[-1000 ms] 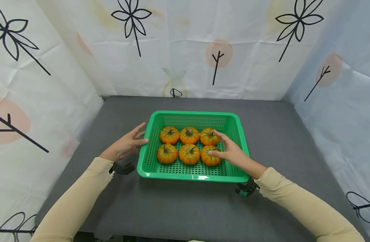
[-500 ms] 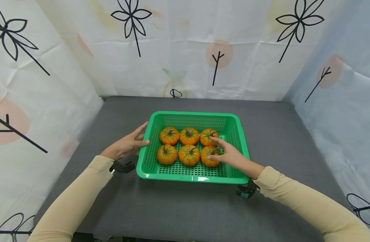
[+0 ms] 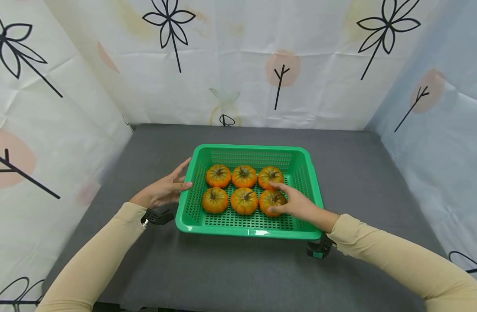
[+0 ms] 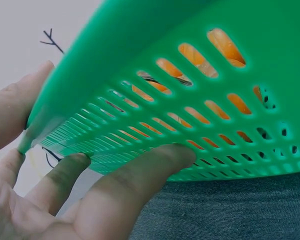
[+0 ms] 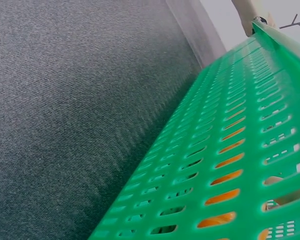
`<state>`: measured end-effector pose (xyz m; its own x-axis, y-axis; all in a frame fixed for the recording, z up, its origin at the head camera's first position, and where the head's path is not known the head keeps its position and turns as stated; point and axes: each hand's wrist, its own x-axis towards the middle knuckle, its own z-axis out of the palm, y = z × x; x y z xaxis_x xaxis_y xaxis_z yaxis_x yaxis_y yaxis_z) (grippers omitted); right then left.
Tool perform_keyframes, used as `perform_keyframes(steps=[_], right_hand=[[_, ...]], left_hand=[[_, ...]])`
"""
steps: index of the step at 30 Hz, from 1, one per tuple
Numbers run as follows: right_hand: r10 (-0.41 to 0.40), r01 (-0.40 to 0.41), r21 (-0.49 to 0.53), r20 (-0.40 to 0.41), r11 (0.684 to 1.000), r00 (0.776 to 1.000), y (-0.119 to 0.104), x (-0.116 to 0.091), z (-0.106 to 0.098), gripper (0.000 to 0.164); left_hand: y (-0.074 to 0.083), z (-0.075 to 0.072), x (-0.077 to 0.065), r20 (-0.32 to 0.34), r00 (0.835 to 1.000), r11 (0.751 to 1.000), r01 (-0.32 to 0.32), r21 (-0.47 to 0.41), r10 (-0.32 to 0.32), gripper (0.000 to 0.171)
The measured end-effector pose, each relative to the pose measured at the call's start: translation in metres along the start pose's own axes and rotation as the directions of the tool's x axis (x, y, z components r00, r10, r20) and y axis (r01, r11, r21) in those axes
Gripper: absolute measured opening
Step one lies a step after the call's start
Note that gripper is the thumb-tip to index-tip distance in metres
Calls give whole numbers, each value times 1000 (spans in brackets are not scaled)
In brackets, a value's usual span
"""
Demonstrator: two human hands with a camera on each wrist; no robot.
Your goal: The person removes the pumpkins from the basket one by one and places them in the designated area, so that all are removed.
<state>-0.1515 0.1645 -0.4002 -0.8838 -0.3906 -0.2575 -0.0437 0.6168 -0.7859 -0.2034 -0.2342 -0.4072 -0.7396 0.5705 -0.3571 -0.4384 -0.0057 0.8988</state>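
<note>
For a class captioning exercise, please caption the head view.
Six orange pumpkins in a green basket, left hand touching its side, right hand at the near-right pumpkin.

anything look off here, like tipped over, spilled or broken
Nothing stands out. The six pumpkins sit in two rows of three inside the green basket, none spilled over its rim. No cracks show in the basket, though the right hand hides part of it.

Basket (image 3: 223,230): green, on the grey worktop (image 3: 230,273), nearer its far edge
Pumpkins (image 3: 244,200): six, two rows of three inside the basket
Left hand (image 3: 163,190): thumb on the basket's left edge
Right hand (image 3: 299,206): in over the near-right corner, at the pumpkin (image 3: 270,198) nearest it
</note>
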Motion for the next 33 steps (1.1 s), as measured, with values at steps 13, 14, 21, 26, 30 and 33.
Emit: perform_keyframes(steps=[13,14,21,26,30,33], right_hand=[[-9,9,-12,-1,1000,1000,1,-2,2,74],[-7,7,-11,-2,1000,1000,1,-2,2,74],[-8,8,-31,-4,999,1000,-1,-2,3,74],[-11,11,-39,-4,999,1000,-2,-2,2,72],[-9,9,-35,5,999,1000,-2,-2,3,71],[-6,8,-44,28,999,1000,0,-1,2,72]], left_hand=[[-3,-3,1,15,1000,1000,-8,1,8,90],[-3,-3,1,16,1000,1000,-6,-2,6,90],[-3,-4,1,34,999,1000,-4,-29,5,91],[-2,-3,0,41,999,999,-5,-35,6,92],[-1,-2,-1,36,999,999,1,-46,0,92],[0,-2,-1,42,999,999,1,-47,1,92]])
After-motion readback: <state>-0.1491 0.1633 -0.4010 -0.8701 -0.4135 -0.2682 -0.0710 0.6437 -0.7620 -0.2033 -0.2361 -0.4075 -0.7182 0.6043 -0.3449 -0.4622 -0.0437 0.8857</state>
